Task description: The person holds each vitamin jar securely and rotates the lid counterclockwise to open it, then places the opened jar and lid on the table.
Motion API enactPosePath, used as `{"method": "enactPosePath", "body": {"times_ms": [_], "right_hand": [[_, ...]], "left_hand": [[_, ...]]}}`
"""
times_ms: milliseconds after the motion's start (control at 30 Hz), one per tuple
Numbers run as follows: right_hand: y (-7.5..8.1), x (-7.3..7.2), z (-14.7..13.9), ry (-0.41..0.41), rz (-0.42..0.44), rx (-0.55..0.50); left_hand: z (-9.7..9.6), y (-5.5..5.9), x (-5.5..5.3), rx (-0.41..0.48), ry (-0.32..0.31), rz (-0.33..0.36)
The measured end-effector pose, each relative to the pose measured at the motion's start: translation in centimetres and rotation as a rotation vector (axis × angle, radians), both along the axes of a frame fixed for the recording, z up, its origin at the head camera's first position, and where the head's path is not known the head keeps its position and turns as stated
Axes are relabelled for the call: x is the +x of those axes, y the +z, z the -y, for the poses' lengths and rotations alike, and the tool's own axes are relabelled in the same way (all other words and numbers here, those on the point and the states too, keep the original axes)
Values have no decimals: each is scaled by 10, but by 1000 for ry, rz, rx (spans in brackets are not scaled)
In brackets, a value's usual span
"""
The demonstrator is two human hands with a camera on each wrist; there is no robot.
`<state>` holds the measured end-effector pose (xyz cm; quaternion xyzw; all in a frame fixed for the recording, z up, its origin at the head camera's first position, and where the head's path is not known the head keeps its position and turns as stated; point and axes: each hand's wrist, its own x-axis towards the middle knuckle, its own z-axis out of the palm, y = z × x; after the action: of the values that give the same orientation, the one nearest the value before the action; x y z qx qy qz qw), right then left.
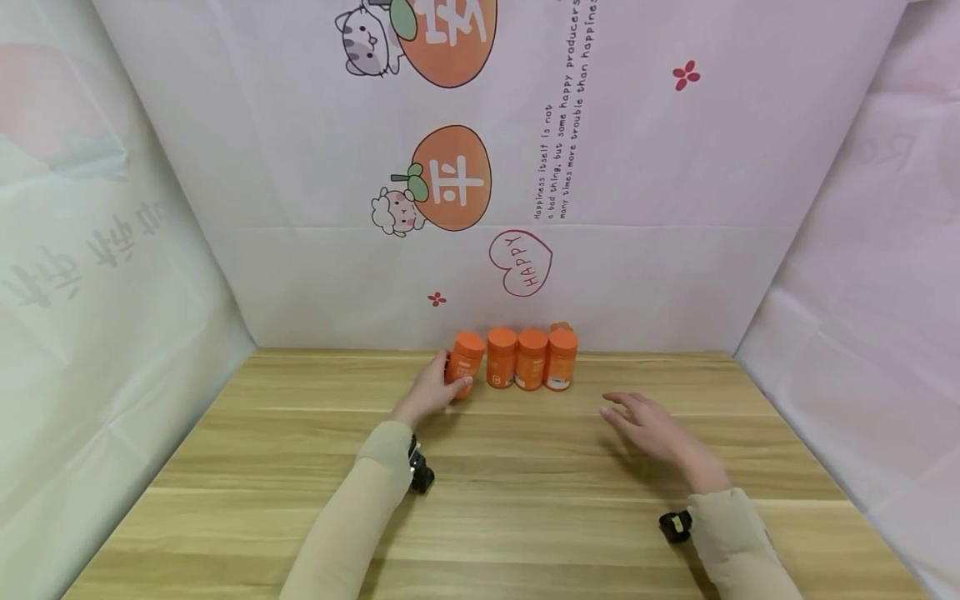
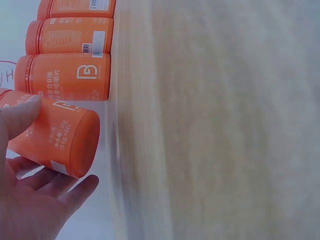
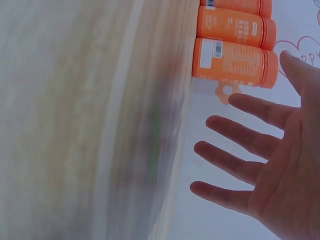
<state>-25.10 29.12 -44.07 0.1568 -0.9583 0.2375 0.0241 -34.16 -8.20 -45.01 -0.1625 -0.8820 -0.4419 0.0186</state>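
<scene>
My left hand grips an orange bottle with an orange lid, thumb across its front and fingers behind. This bottle leans slightly, and the left wrist view shows its base tipped off line from its neighbours. Just to its right, three matching orange bottles stand upright in a row: one nearest the held one, one in the middle and one at the right end. My right hand holds nothing; its fingers are spread in the right wrist view, to the right of the row.
The bottles stand on a wood-grain table near its back edge. Behind them rises a white printed sheet with cartoon fruit and a heart. White cloth walls hang on the left and right.
</scene>
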Motion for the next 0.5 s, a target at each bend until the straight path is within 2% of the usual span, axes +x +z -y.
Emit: {"method": "enactPosePath", "body": {"times_ms": [333,500], "right_hand": [[-1,-2,9,14,0,-8],[-1,-5,17,27,6,-22]], "left_hand": [[-1,4,9,-17,-40,-105],[-1,5,12,-19,-41,-115]]}}
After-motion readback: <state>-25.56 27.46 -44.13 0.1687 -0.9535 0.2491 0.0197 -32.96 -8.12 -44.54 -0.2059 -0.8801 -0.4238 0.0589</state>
